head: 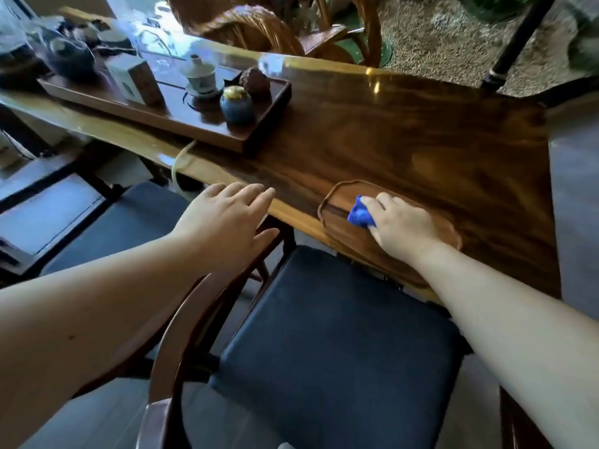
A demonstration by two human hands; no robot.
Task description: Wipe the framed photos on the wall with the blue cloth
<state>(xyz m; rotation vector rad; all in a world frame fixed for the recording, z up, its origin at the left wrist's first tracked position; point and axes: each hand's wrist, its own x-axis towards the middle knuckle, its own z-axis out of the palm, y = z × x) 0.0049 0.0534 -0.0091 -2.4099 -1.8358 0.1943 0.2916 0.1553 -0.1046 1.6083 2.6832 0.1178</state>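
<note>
No writing can be read anywhere; the one printed box is too blurred to make out.

Nearest the camera stands a chair (324,335) with a dark blue seat cushion and a curved wooden arm, pushed up to the worktop's near edge. Both bare forearms reach out over it.

The left hand (223,222) hovers palm down, its fingers (249,192) spread and open, holding nothing; their tips lie at the near edge of the worktop (405,134), above the chair's arm. Left of these fingers sits a second blue cushion (107,222), lower down.

The right hand (402,225) lies palm down in a shallow wooden tray (330,202) at the worktop's near edge. Its fingers are curled shut on the blue cloth (360,215), which bunches out from under the fingertips and thumb on the left side and touches the tray floor.

Beyond the right fingers the glossy dark wood runs bare and wide to the far edge, with open room to the right as far as the worktop's end. Beyond the left fingers stands a long tea tray (194,124) carrying a blue jar (236,103) with a gold lid, a white lidded cup (199,74), the box (136,79) and a dark teapot (73,59). A pale hose (183,157) drops from the tea tray over the near edge.

Past the far edge are wicker chairs (259,27) and gravel (437,37).
</note>
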